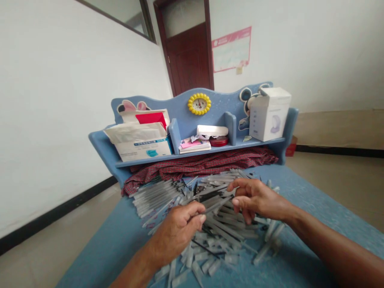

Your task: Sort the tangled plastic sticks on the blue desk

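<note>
My left hand [183,224] is closed, its thumb and forefinger pinching a slim translucent pen [217,205] that points up to the right. Close to the pen's far end is my right hand [255,199], its thumb and forefinger apart and the other fingers loosely bent. I cannot tell whether its thumb touches the pen. Under and around both hands lies a loose heap of translucent pen barrels [225,229], with thin dark rods among them. Short frosted pen caps [207,264] are scattered nearer to me. To the left, more pens [156,198] lie side by side in a row.
A blue desk [99,248] carries a raised shelf [234,149] at its back. On the shelf are a mask box [144,144], papers [195,146], a round red tin [219,141] and a white carton [268,116]. Checked cloth [192,166] lies bunched below it.
</note>
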Demonstrator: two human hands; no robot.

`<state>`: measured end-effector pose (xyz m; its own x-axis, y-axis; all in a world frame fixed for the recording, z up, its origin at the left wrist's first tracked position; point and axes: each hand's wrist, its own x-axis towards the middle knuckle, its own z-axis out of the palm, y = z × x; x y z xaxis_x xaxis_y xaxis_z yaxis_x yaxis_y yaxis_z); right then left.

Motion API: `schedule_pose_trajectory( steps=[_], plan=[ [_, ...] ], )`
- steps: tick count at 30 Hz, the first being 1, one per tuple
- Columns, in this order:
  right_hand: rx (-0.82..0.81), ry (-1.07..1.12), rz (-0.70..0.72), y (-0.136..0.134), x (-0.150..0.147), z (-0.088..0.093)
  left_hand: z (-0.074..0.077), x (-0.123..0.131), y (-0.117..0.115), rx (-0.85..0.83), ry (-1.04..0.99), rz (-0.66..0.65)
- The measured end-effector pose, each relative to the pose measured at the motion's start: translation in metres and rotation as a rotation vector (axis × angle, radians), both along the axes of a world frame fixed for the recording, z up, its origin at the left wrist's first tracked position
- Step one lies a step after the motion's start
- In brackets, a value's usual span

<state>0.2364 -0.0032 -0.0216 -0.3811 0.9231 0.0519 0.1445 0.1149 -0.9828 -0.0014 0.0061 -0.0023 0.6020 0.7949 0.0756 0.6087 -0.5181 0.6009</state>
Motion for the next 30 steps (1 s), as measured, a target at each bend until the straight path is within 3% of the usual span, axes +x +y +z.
schedule_pose_trajectory(
  steps=[4,9,14,19,24,27,30],
  plan=[
    [0.020,-0.064,-0.044,0.0010,-0.0011,-0.0015,-0.0005,0.0002,0.0012,0.005,-0.006,0.017],
    [-0.026,0.082,0.034,0.0015,-0.0010,-0.0008,-0.0002,0.0012,0.0013,-0.013,-0.014,0.023],
    [-0.008,-0.016,-0.065,0.0031,-0.0025,-0.0023,0.0006,0.0022,0.0014,-0.016,-0.020,0.031],
    [-0.046,0.095,0.011,0.0037,-0.0018,-0.0015,0.0005,0.0037,0.0012,-0.047,-0.020,0.052],
    [-0.047,-0.005,-0.023,0.0047,-0.0025,-0.0027,0.0007,0.0061,-0.0004,-0.071,-0.030,0.052],
    [-0.067,0.053,0.018,0.0045,-0.0013,-0.0024,0.0018,0.0071,-0.0012,-0.124,-0.062,0.033],
    [-0.087,0.093,0.067,0.0034,0.0013,-0.0010,0.0017,0.0056,0.0001,-0.281,-0.098,0.004]
  ],
)
